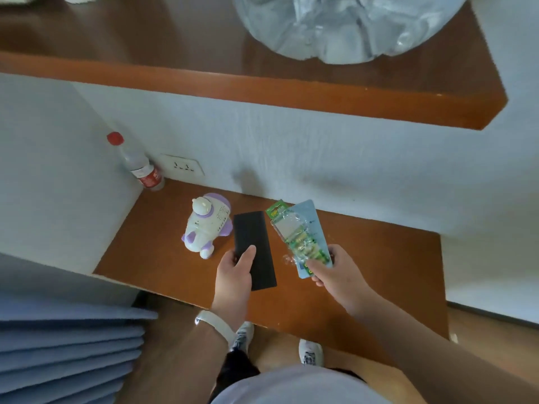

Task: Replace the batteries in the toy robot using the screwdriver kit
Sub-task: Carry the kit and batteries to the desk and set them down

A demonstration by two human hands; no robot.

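Head camera: my left hand, fingers curled, grips the black case near the toy robot; my right hand, fingers clamped, holds two battery packs.

orange-brown desk set against white textured wall; matching shelf above; socket on wall near desk's back left corner; wooden floor beneath.
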